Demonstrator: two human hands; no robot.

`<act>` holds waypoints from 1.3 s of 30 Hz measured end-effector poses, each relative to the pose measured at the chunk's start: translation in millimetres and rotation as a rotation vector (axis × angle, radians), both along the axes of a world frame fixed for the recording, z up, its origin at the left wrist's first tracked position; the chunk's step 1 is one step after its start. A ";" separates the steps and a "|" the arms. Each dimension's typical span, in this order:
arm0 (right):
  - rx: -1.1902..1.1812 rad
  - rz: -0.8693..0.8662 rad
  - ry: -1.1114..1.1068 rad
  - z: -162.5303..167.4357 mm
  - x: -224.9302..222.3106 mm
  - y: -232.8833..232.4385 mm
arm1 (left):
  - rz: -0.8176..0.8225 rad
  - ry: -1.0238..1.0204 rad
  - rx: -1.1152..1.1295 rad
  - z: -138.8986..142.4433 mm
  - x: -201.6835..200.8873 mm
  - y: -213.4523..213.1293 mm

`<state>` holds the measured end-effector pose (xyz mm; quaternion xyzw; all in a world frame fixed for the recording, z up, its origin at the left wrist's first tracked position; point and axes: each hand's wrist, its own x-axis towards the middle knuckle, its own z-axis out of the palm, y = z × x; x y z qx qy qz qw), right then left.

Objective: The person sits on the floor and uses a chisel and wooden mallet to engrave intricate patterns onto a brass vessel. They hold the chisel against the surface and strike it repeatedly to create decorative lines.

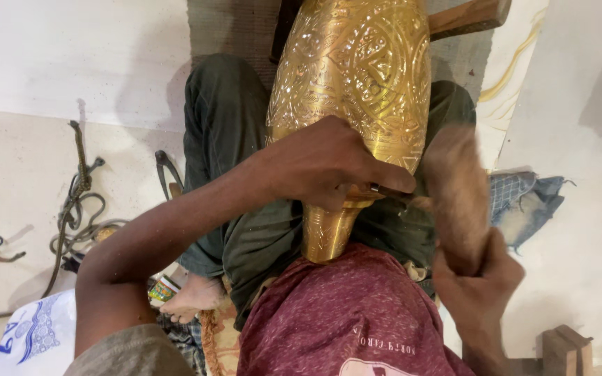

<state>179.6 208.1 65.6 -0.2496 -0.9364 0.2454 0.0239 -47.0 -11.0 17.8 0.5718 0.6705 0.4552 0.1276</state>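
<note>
The left hand [322, 163] has its grip closed around a slim dark metal punch [391, 192], fingers curled over it and the thumb pressed along its top; the tool's tip points to the right and sits against the lower body of a large engraved brass vase [357, 76], just above where the vase narrows; the heel of that hand rests on the brass itself. The right hand [479, 278] has its grip shut tight around the lower end of a wooden mallet [454, 188], fist wrapped fully around the handle; the mallet is blurred, its head near the punch's free end, and whether the two touch cannot be told.

The vase lies along the person's lap, its narrow neck [329, 233] pointing toward the body and tucked against a maroon cloth [343, 313]; its wide, patterned belly reaches away toward the top of the view, cradled between legs in dark green trousers [228, 125]. A bare foot [193, 296] shows below the left forearm.

Outward on the pale floor [22, 174], a tangled rope [74, 202] lies to the left; a white bag with blue print [36, 334] sits at the lower left; a blue checked cloth [527, 202] lies to the right; a wooden block [562, 348] stands at the lower right corner; a wooden handle [468, 17] sticks out behind the vase at the top.
</note>
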 end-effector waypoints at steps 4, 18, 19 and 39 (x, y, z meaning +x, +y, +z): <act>-0.280 -0.093 0.258 2.1 -11.3 -10.2 | -0.004 0.052 -0.024 -4.9 0.0 2.6; 0.026 0.087 0.057 11.7 -20.1 -10.7 | 0.011 0.116 -0.033 -2.1 -3.0 -3.1; -0.169 -0.041 0.159 11.2 -21.3 -11.8 | 0.018 0.084 -0.014 -2.4 -2.6 -4.1; -0.020 0.042 0.085 4.7 -7.0 3.8 | 0.061 -0.018 0.109 3.0 -2.9 -9.4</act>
